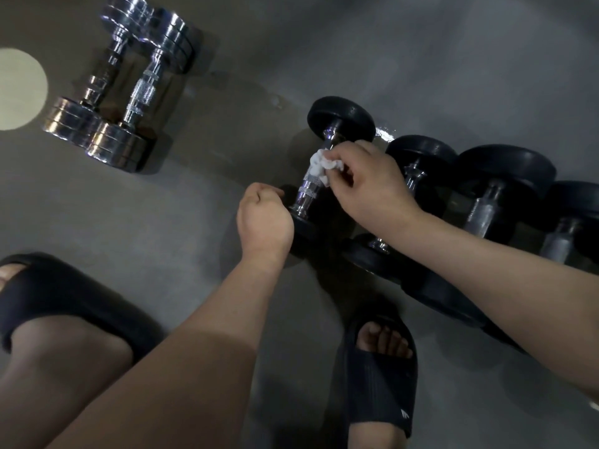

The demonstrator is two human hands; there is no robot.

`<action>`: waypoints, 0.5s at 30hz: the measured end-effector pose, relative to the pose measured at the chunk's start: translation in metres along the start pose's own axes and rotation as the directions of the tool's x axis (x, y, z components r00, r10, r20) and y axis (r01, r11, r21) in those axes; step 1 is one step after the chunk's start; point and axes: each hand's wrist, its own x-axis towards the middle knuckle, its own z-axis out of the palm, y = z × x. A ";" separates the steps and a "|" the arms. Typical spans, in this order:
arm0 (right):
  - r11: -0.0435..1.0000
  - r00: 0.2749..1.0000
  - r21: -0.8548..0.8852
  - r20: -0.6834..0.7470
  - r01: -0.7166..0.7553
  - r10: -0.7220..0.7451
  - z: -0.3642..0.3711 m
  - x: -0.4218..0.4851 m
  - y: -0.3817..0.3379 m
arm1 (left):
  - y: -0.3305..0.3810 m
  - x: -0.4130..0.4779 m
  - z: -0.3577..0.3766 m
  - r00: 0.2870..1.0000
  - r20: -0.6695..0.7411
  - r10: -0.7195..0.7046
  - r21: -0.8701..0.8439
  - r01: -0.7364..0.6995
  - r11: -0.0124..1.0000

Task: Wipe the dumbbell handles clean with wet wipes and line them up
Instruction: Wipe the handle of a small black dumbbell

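A black-headed dumbbell (306, 193) with a chrome, knurled handle is seen lying on the grey floor (356, 43), at the left end of a row, its far head pointing away from the person. A crumpled white wet wipe (319, 168) is pinched between the thumb and fingertips of the right hand (369, 183) and is pressed against the upper part of that handle. The left hand (264, 217) is held with its fingers curled at the near head of the same dumbbell, touching its rim. Whether the head is actually gripped cannot be told, since the fingers are turned away from the camera.

Just to the right of this dumbbell, three more black dumbbells (505, 171) are laid side by side in the same direction, partly hidden behind the right forearm. Their handles look duller and are somewhat blurred.

Well apart, at the upper left, two chrome dumbbells (142, 92) are set close together, parallel to each other. A pale round patch (19, 89) is seen on the floor just to their left.

At the bottom, bare feet in black slides are planted on the floor: the left slide (64, 296) at the left edge, the right slide (379, 384) just below the row of black dumbbells.
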 end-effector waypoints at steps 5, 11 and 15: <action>0.977 0.986 -0.142 -0.027 0.158 -0.163 0.002 -0.001 0.002 | -0.001 0.002 -0.001 1.000 -0.002 0.006 0.012 -0.006 1.000; 0.976 0.984 -0.128 0.008 0.177 -0.178 0.003 -0.002 -0.001 | -0.003 0.002 0.000 1.000 -0.006 0.010 0.019 -0.010 1.000; 0.967 0.982 -0.171 0.026 0.188 -0.186 0.000 0.006 -0.002 | -0.003 0.003 0.001 1.000 -0.010 0.022 0.027 -0.022 0.999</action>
